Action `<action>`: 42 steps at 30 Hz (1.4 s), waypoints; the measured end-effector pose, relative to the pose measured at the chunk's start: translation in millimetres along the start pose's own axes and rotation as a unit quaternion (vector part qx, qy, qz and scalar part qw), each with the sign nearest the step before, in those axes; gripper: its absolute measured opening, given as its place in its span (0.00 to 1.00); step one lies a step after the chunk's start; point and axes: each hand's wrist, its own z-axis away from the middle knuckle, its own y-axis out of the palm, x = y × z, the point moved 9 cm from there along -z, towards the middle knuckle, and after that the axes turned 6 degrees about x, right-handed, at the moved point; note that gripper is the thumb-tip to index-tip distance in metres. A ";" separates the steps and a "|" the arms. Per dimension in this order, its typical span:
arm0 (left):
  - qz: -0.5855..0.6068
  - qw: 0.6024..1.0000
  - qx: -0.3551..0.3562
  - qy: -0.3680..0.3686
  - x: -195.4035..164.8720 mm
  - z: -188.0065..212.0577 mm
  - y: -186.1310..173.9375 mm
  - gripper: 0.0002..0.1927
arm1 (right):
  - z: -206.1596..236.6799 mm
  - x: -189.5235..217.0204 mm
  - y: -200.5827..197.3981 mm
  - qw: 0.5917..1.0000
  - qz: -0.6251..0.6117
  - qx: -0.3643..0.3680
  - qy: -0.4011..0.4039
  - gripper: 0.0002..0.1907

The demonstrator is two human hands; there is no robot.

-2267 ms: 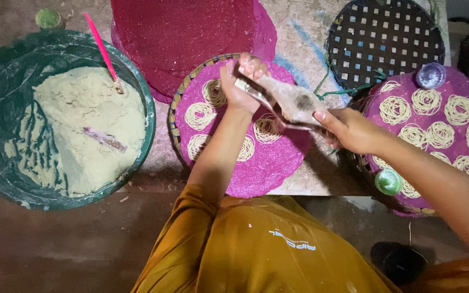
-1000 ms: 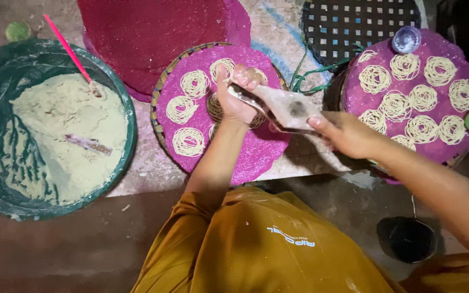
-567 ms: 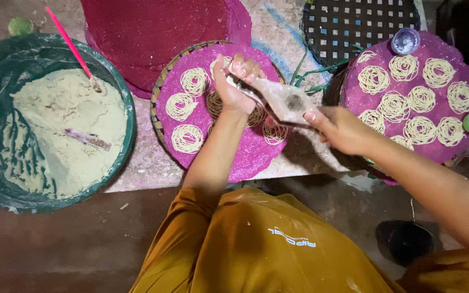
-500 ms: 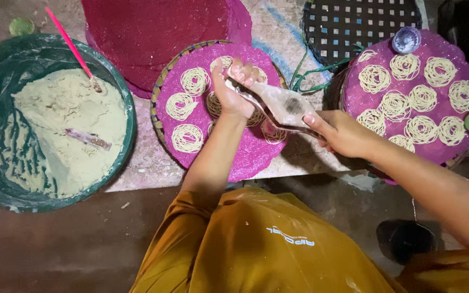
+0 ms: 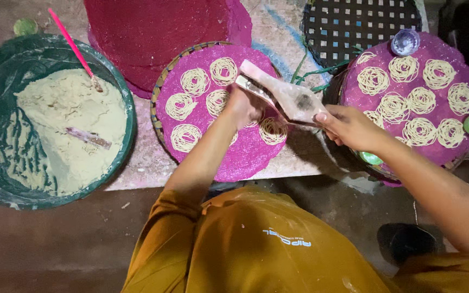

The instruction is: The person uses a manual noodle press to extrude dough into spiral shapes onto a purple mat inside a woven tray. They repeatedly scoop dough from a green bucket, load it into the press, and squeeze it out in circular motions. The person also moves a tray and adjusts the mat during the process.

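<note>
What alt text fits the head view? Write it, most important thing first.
Both hands, left and right, hold a wooden noodle press over a round purple mat dotted with noodle coils; a green tub of dough sits at left.

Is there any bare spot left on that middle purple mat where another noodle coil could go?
Yes: the near edge of the middle mat, toward the person, is bare below the coils. Its far half is crowded, and both hands hold the wooden press there. The right mat is nearly full.

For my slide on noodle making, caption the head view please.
Both hands, left hand and right hand, hold a wooden press over noodle coils on a pink mat.
</note>
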 end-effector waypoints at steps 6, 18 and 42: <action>-0.083 0.993 0.066 -0.056 52.5 -7.9 -0.2 0.47 | -1.6 -22.5 -7.8 0.994 -0.093 -0.049 -0.019 0.22; -0.254 0.940 -0.033 0.224 -13.3 67.1 -12.8 0.32 | -2.2 -32.7 6.0 0.997 0.002 -0.027 -0.075 0.33; 0.373 0.839 0.040 0.394 -49.1 96.3 -54.7 0.27 | -6.3 83.2 67.1 0.979 0.167 0.015 -0.119 0.33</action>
